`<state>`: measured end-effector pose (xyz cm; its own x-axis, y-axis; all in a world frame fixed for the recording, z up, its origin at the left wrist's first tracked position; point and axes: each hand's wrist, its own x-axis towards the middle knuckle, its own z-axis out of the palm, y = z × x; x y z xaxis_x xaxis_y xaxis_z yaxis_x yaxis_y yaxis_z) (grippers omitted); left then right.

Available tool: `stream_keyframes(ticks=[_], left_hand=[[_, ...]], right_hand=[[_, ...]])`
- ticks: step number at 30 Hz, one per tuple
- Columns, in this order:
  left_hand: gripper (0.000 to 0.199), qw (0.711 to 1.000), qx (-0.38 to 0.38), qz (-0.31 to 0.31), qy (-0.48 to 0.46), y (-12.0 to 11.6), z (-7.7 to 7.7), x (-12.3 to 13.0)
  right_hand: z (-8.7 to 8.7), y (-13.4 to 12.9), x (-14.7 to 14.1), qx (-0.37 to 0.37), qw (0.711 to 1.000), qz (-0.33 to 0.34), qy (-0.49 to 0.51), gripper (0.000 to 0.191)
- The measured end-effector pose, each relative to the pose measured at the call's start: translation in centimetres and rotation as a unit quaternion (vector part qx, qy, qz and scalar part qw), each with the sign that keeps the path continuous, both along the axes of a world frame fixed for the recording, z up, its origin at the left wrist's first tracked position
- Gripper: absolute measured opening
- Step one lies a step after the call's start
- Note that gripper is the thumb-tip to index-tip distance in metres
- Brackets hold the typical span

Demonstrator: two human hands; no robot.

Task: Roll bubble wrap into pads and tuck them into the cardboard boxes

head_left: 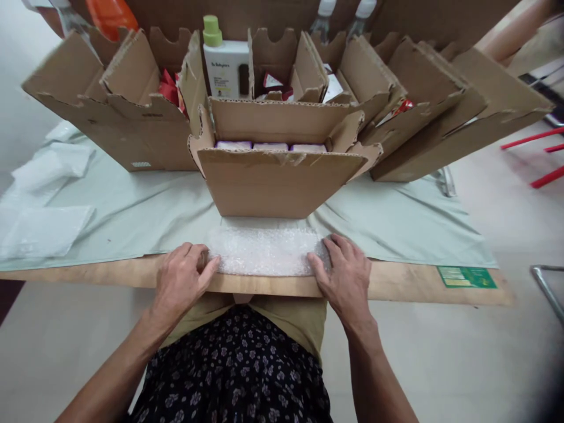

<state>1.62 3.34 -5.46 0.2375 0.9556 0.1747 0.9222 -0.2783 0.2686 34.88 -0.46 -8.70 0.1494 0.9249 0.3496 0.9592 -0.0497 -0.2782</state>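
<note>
A strip of bubble wrap (267, 251) lies across the front edge of the table, folded or rolled flat. My left hand (184, 276) grips its left end, thumb on top and fingers curled behind. At the right end my right hand (343, 273) does the same, with the thumb pressed on the plastic. Whether anything is inside the wrap cannot be made out. Just beyond it stands an open cardboard box (277, 185) with several purple-edged packs (270, 147) inside.
Behind stand divided cardboard cartons (154, 138) holding a white bottle with a green cap (227, 67), red packets (168, 88) and clear bottles. Loose bubble wrap sheets (44, 232) lie at left on the green cloth (132, 217). Another person's arm (513, 32) shows at upper right.
</note>
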Motion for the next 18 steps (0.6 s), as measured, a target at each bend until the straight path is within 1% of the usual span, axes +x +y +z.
stream_keyframes(ticks=[1, 3, 6, 8, 10, 11, 13, 15, 17, 18], left_hand=[[0.031, 1.000, -0.009, 0.014, 0.002, 0.2, -0.1, 0.2], [0.024, 1.000, -0.022, 0.022, -0.002, 0.4, -0.4, 0.8], [0.019, 0.999, -0.027, 0.005, -0.020, 0.2, -0.5, 1.6], [0.018, 0.997, -0.026, -0.006, -0.069, -0.1, -0.5, 1.8], [0.016, 0.989, -0.025, -0.007, -0.146, -0.6, -0.3, 1.8], [0.015, 0.982, -0.034, -0.003, -0.185, -0.8, -0.2, 1.7], [0.011, 0.961, -0.082, 0.018, -0.262, -1.2, 0.0, 1.5], [0.013, 0.927, -0.153, 0.048, -0.340, -1.4, 0.3, 1.4], [0.025, 0.889, -0.205, 0.072, -0.403, -1.5, 0.4, 1.3], [0.034, 0.878, -0.214, 0.079, -0.422, -1.5, 0.5, 1.3]], right_hand=[[-0.2, 0.3, -0.4, -0.004, 1.000, 0.005, 0.003, 0.042], [-0.5, 0.5, -1.1, 0.005, 1.000, 0.019, 0.021, 0.032], [-0.3, -0.2, -1.9, 0.039, 0.995, 0.047, 0.081, 0.017], [0.1, -1.2, -2.1, 0.062, 0.986, 0.055, 0.146, 0.010], [0.4, -2.2, -2.2, 0.080, 0.971, 0.051, 0.219, 0.005], [0.5, -2.7, -2.2, 0.086, 0.963, 0.043, 0.253, 0.004], [0.7, -3.5, -2.1, 0.089, 0.948, 0.019, 0.304, 0.008], [0.9, -3.9, -1.9, 0.085, 0.938, 0.000, 0.336, 0.017], [1.3, -3.9, -1.6, 0.071, 0.933, 0.000, 0.353, 0.030], [1.5, -3.8, -1.4, 0.052, 0.931, 0.008, 0.360, 0.037]])
